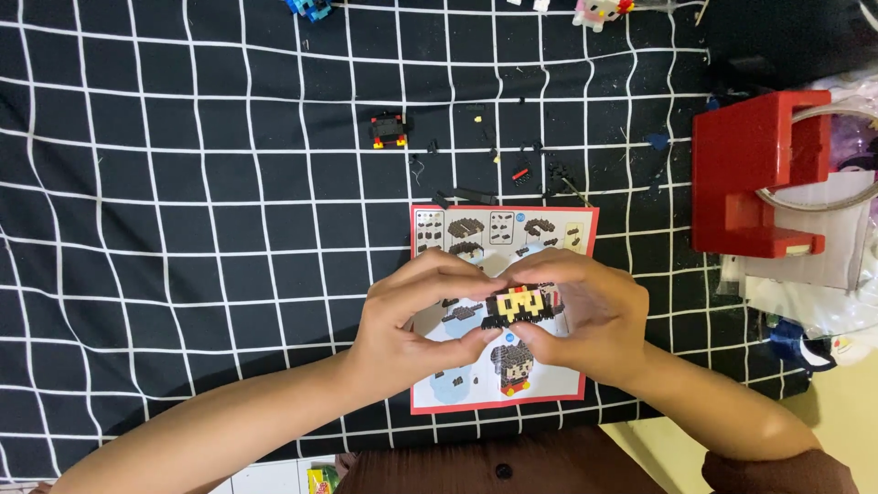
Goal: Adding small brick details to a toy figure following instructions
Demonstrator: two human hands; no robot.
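Brick figure (519, 305) half-hidden by fingers (457, 274)

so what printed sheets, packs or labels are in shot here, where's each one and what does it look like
Red-bordered rectangular instruction sheet: flat on the black grid cloth, under both hands, with pale panels showing dark brick drawings.
Small green and yellow printed packet: bottom edge, only partly visible.
Clear plastic bags: right edge, beside the red block-shaped holder; any print is too unclear to tell.

Both hands' fingers (476, 337) pinching black-and-yellow brick model (518, 305), over instruction sheet (549, 380)
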